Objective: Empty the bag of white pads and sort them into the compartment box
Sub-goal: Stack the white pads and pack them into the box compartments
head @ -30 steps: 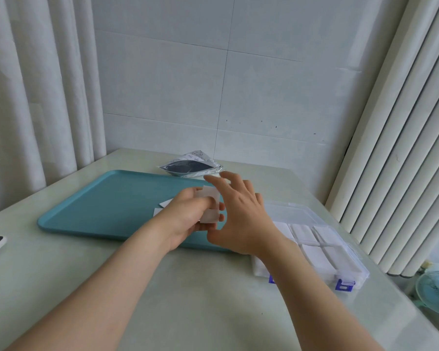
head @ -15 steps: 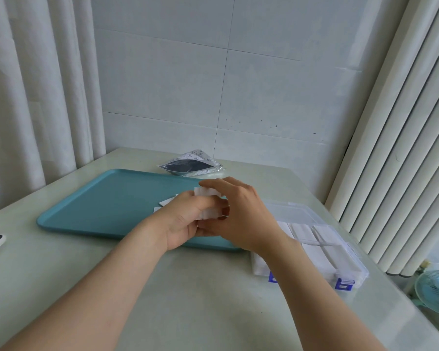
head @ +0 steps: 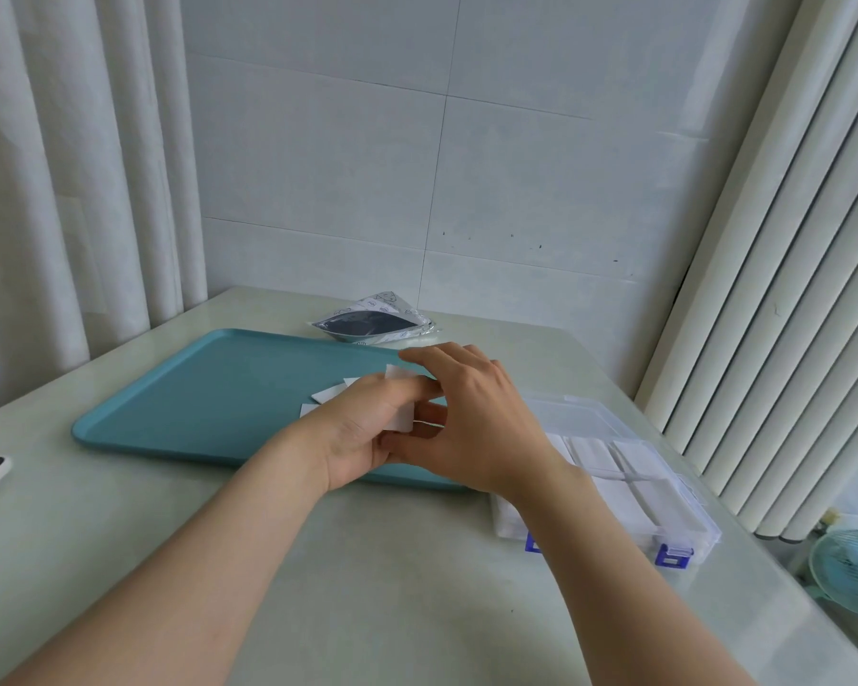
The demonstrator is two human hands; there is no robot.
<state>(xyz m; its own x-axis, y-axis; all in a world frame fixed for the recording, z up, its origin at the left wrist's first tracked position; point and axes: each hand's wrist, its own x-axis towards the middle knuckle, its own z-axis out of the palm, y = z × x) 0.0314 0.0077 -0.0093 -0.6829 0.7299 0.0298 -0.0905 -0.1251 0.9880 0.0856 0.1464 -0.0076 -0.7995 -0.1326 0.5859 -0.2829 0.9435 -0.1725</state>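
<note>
— What colours do you read?
— I see a teal tray (head: 194,393), white pads (head: 400,419), and a clear box (head: 703,529) with blue latches (head: 672,556).
— And the bag (head: 367,323)?
— I read it silvery-white with small printed marks, dark inside.

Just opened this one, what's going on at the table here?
A person is sorting pads by hand. The left hand grips a small stack of white pads above the teal tray, and the right hand curls around the same stack from the other side. A few loose pads lie on the tray. The clear compartment box on the right holds pads in several compartments; the bag lies beyond the tray.
</note>
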